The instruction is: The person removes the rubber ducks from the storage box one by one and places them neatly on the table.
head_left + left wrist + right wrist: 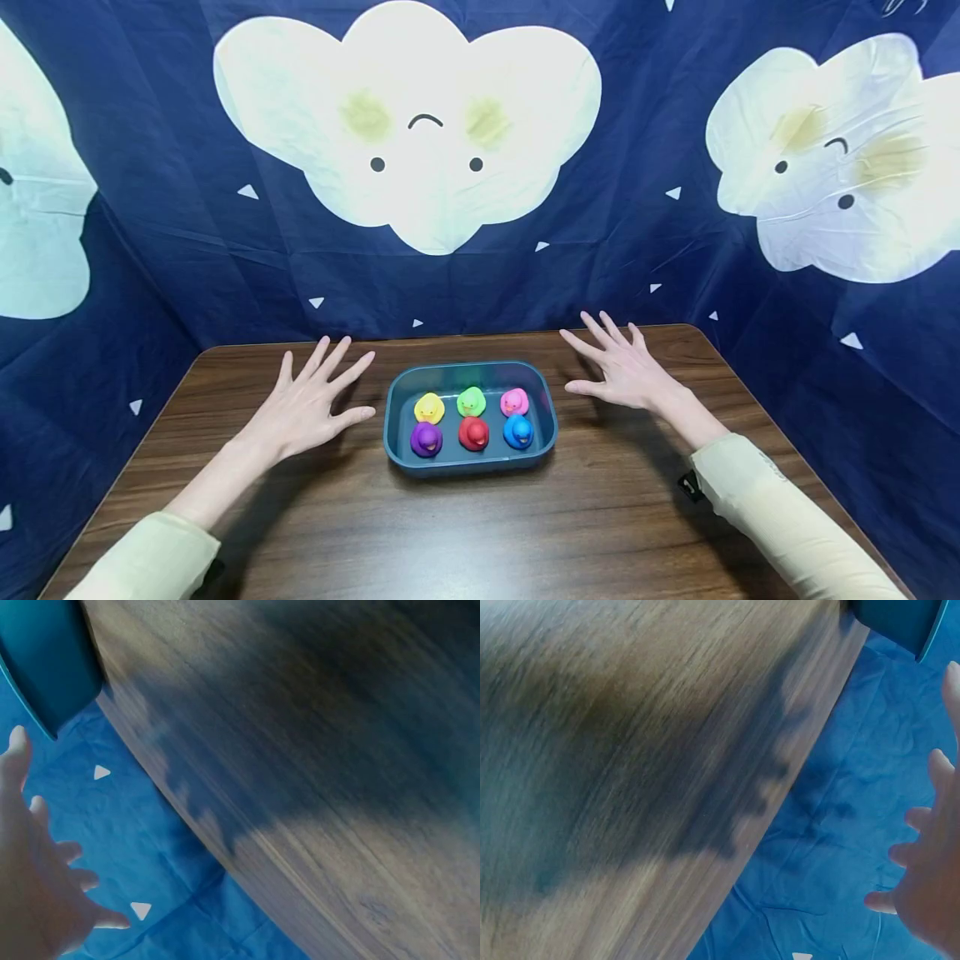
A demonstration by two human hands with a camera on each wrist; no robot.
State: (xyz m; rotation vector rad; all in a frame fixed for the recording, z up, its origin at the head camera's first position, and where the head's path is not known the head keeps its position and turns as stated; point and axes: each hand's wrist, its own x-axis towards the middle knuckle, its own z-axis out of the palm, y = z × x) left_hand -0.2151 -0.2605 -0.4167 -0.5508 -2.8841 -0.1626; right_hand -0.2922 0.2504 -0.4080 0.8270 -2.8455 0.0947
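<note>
A dark teal tray (471, 469) stands on the table with several small rubber ducks inside, in two rows. In the back row are a yellow duck (429, 408), a green duck (471, 402) and a pink duck (514, 402). The front row has a purple duck (426, 439), a red duck (473, 433) and a blue duck (517, 432). To the tray's left, my left hand (307, 408) is held above the table, fingers spread and holding nothing. On the other side, my right hand (626, 371) is likewise raised with spread fingers, apart from the tray.
The brown wood-grain table (480, 533) has rounded far corners. A dark blue cloth (172, 242) with white clouds and triangles hangs behind and beside it. Both wrist views show the tray's side at an upper corner and hand shadows on the tabletop.
</note>
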